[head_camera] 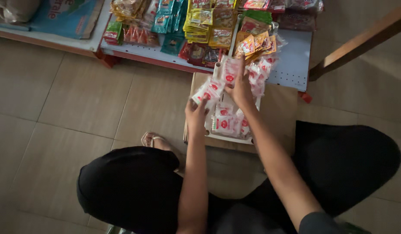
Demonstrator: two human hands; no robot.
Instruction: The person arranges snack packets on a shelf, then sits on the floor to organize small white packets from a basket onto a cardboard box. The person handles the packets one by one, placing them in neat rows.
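Note:
My left hand grips a strip of small white sachets with red marks, lifted above an open cardboard box on the floor. Close beside it, my right hand holds another bunch of the same white sachets up near the shelf edge. More white sachets lie loose inside the box below both hands. I squat over the box with knees in black cloth on either side.
A low white shelf runs along the top, stacked with several colourful snack and sachet packs. A blue printed carton lies at the upper left. A wooden rail slants at the right. The floor is beige tile.

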